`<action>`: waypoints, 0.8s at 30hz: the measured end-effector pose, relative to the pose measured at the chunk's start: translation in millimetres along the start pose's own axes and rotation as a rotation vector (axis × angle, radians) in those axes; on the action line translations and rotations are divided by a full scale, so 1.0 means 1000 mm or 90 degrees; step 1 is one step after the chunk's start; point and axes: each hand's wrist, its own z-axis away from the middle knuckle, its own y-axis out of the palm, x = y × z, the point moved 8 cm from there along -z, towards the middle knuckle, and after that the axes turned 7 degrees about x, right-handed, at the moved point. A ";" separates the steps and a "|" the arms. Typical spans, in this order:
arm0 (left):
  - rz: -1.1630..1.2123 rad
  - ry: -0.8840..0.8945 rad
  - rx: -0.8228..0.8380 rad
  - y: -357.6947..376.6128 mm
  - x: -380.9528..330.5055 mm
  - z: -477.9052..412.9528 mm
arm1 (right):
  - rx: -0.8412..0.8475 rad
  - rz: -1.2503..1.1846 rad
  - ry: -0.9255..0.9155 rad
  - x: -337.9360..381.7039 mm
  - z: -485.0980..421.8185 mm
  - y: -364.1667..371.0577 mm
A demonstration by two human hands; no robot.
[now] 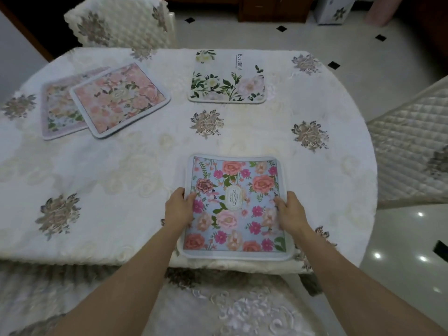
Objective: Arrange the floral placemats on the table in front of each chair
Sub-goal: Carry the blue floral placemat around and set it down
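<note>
near chair (230, 311): it has a white lace cover and sits right at the near edge of the tabletop (121, 178).
left hand (179, 209): it grips the left edge of the blue placemat (235, 207), thumb on top.
right hand (289, 214): it grips the right edge of the same mat, thumb on top.
blue placemat: it lies flat at the near edge of the tabletop, in front of the near chair.
pink placemat (120, 99): far left, tilted, partly on top of a pale placemat (57, 110).
green placemat (226, 77): white with green leaves, far side, lying alone.
far chair (121, 23): behind the tabletop, near the two stacked mats.
side chair (412, 146): on the right, with a quilted cover.
</note>
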 end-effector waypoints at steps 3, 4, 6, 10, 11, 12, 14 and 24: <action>0.005 -0.002 0.009 -0.002 0.003 -0.007 | -0.007 0.020 0.006 0.003 -0.003 0.002; 0.006 -0.006 0.008 -0.003 0.005 -0.009 | -0.006 0.021 0.012 0.005 -0.003 0.003; -0.005 -0.012 0.003 -0.005 0.009 -0.011 | -0.002 0.033 0.027 0.007 -0.003 0.008; -0.013 -0.021 0.006 -0.007 0.014 -0.014 | -0.001 0.072 0.053 0.010 -0.003 0.012; -0.015 -0.022 0.007 -0.008 0.015 -0.015 | 0.002 0.080 0.059 0.011 -0.003 0.013; -0.014 -0.023 0.009 -0.008 0.015 -0.016 | 0.005 0.088 0.064 0.011 -0.003 0.013; -0.008 -0.028 0.017 -0.009 0.014 -0.018 | 0.011 0.107 0.070 0.012 -0.002 0.013; -0.023 -0.033 0.024 -0.012 0.016 -0.019 | 0.014 0.162 0.082 0.018 -0.004 0.014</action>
